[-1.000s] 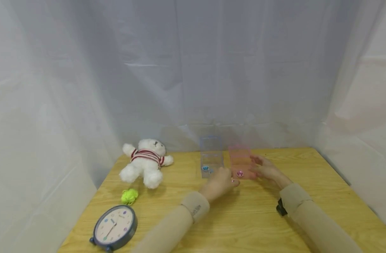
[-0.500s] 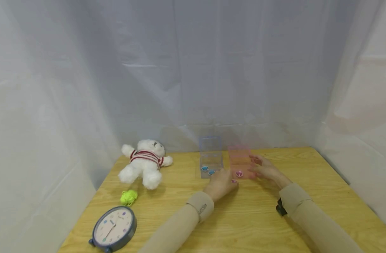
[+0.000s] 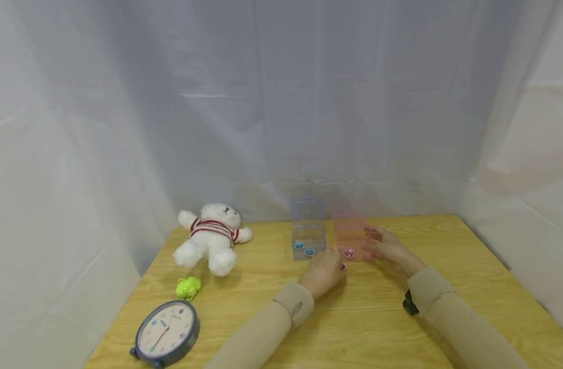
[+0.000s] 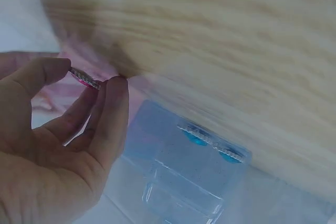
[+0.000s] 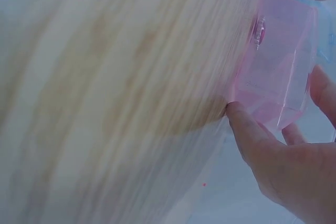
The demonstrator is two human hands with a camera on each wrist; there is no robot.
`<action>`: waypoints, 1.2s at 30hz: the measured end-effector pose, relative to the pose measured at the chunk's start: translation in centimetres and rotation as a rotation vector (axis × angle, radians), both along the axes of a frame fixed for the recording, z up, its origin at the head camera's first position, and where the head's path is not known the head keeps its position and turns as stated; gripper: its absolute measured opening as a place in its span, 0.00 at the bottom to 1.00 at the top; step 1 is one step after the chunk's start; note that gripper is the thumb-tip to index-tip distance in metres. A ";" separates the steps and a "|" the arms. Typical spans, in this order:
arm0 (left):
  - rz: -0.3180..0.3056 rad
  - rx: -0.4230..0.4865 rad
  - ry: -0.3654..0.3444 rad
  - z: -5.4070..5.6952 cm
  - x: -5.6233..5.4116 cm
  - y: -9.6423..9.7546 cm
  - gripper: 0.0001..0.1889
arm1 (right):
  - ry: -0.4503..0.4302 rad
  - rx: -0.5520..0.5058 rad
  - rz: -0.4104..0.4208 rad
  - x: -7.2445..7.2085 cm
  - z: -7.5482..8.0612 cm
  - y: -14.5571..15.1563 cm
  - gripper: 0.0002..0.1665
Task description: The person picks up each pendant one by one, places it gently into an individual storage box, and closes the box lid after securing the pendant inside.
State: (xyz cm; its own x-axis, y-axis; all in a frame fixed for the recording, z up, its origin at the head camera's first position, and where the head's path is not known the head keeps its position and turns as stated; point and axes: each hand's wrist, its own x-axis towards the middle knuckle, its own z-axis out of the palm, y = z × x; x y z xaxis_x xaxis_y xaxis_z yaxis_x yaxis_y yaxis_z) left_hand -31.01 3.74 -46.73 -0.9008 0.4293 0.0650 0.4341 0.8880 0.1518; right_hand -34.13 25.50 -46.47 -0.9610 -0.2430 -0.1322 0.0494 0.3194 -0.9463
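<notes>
Your left hand (image 3: 323,274) pinches a pink gem (image 4: 84,78) between thumb and fingertips; the gem is tilted, its silvery edge showing, and it is just above the table (image 3: 369,323), near the front of the pink box (image 3: 348,233); your right hand (image 3: 388,249) holds that box at its right side, thumb on one face and a finger on another; a second pink gem (image 3: 349,253) sits inside, towards the front.

The blue box (image 3: 307,233) stands just left of the pink one, lid raised at the back; two blue gems (image 3: 309,252) lie in it side by side, close to your left hand; well to the left are a bear (image 3: 214,233) on its back, a yellow-green ball (image 3: 188,288) and, nearest you, a clock (image 3: 167,330), face up.
</notes>
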 end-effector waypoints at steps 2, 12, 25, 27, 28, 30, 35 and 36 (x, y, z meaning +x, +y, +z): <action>-0.014 0.045 -0.031 0.2 0.2 -0.1 0.14 | 0.001 0.004 0.002 0.1 0.1 0.0 0.44; -0.097 0.286 -0.094 2.2 0.9 0.1 0.05 | 0.027 0.037 0.000 0.1 0.3 0.5 0.42; -0.181 0.331 0.074 4.4 -1.7 0.9 0.12 | 0.054 0.035 0.040 0.1 0.2 0.9 0.45; -0.193 0.331 0.069 4.7 -2.1 1.0 0.12 | 0.046 0.038 0.033 0.0 0.2 0.8 0.45; -0.198 0.329 0.072 4.8 -2.3 1.1 0.11 | 0.041 0.039 0.026 0.1 0.2 0.7 0.44; -0.197 0.324 0.081 5.1 -2.5 1.1 0.09 | 0.023 0.027 0.019 0.0 0.2 0.6 0.44; -0.168 0.299 0.070 5.4 -3.1 1.6 0.07 | 0.028 0.024 0.012 0.2 0.2 0.2 0.42; -0.157 0.297 0.061 5.4 -3.3 1.7 0.08 | 0.030 0.024 0.011 0.2 0.3 0.2 0.42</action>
State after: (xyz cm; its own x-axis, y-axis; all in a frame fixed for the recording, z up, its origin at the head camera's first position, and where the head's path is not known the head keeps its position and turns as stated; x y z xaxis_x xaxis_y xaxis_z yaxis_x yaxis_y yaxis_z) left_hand -34.29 5.45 -41.34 -0.8157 0.5170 0.2594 0.5784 0.7303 0.3634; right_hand -33.96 25.69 -46.20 -0.9618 -0.2509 -0.1095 0.0176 0.3424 -0.9394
